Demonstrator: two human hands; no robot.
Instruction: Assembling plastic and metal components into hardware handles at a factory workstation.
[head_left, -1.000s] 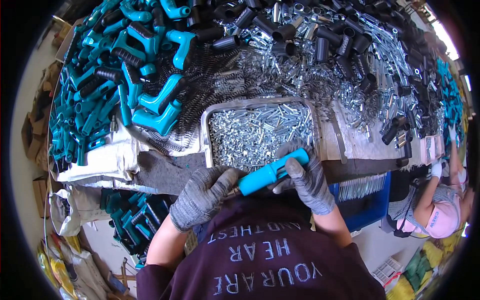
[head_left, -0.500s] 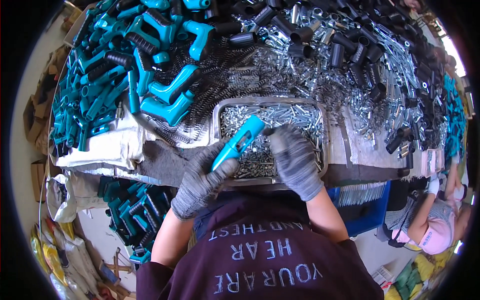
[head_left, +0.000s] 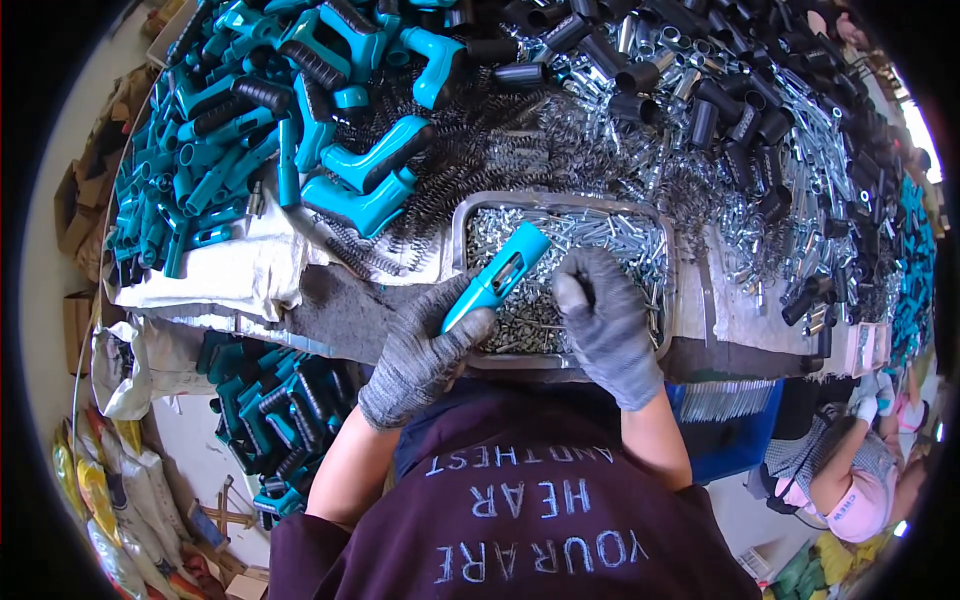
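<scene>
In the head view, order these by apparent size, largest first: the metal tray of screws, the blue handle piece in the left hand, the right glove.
1. Metal tray.
2. Right glove.
3. Blue handle piece, clearly smaller than the tray and somewhat smaller than the glove.

Grey knitted work gloves on the left hand and the right hand, cuffs ending at the wrists. Forearms bare below the gloves. Dark maroon short-sleeved shirt with pale block lettering printed across the chest, loose at the sleeves.

teal handle | grey knit gloves | silver screws
</scene>
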